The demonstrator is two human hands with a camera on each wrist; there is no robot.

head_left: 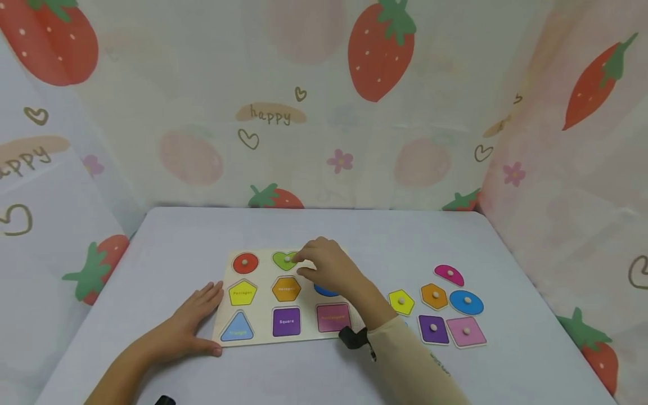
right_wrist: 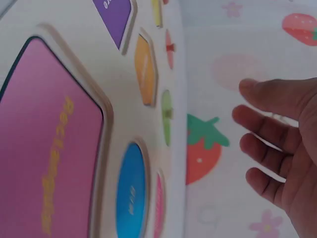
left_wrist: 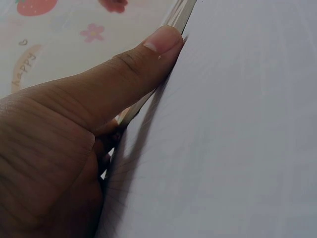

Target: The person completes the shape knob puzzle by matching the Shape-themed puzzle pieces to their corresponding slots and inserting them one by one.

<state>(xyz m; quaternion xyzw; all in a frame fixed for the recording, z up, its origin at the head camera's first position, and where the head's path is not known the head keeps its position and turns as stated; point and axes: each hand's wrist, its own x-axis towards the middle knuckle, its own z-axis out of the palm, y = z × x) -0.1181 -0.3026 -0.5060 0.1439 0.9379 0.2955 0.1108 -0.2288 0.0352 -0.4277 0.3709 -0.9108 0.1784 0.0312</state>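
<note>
Right, your right hand [head_left: 331, 267] hangs above the puzzle board [head_left: 265, 269], thumb and fingers parted and gently bent, gripping nothing. And look where the green heart [head_left: 281, 260] is: seated in the board's far row, just left of those fingertips, which overlap its right lobe in the head view; from the right wrist, there's a visible gap between them and its knob. The red circle [head_left: 245, 263] sits in place further left. Your left hand [head_left: 189, 320] lies spread against the board's left edge, thumb [left_wrist: 163, 43] at the near corner. Over on the tabletop [head_left: 273, 377], well right of the board, loose pieces gather: yellow pentagon [head_left: 401, 302], orange hexagon [head_left: 433, 296], blue oval [head_left: 466, 302], purple square [head_left: 433, 329], pink rectangle [head_left: 466, 332], magenta semicircle [head_left: 449, 274].
</note>
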